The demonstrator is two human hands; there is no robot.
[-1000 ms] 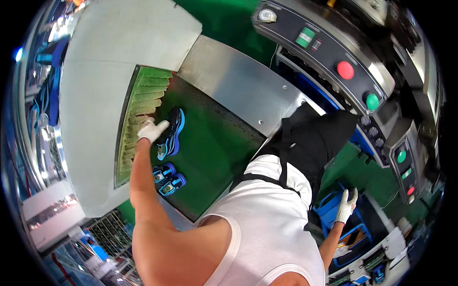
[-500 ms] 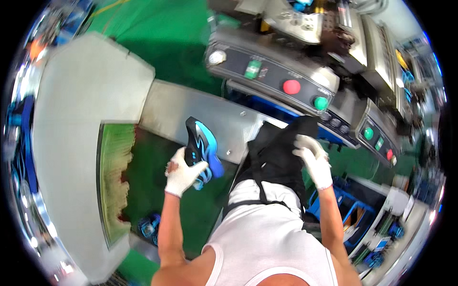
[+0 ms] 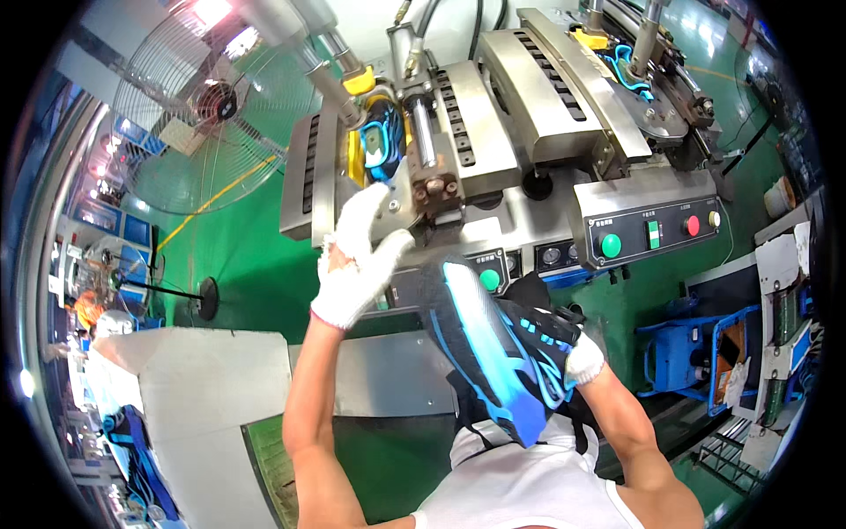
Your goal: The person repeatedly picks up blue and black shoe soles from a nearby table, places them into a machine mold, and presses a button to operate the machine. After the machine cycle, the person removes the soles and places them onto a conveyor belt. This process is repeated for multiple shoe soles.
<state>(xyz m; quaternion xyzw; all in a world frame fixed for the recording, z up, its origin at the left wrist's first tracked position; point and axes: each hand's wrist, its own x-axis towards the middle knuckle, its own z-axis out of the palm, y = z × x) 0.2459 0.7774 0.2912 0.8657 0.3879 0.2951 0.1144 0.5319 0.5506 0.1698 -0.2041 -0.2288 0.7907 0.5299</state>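
A black sneaker with a blue and white sole [image 3: 480, 339] is held up in front of my body, its sole turned upward. My right hand [image 3: 583, 360], in a white glove, grips it near the laces; the shoe hides most of those fingers. My gloved left hand [image 3: 357, 264] is stretched forward with thumb and fingers apart and holds nothing visible. It is at the front of a metal press [image 3: 432, 198], where another blue and black shoe [image 3: 381, 132] sits beneath the press's rods. Whether the fingertips touch the metal, I cannot tell.
A control panel [image 3: 648, 225] with coloured buttons faces me at the right, below a second press station. A large wire fan [image 3: 216, 101] stands at the far left. Near my left arm is a pale grey panel [image 3: 211, 423]. A blue crate-like stand [image 3: 683, 361] is at the right.
The sneaker has passed from my left hand to my right hand and is now closer to my body. My left hand has moved forward to the press. The view has turned toward the machines.
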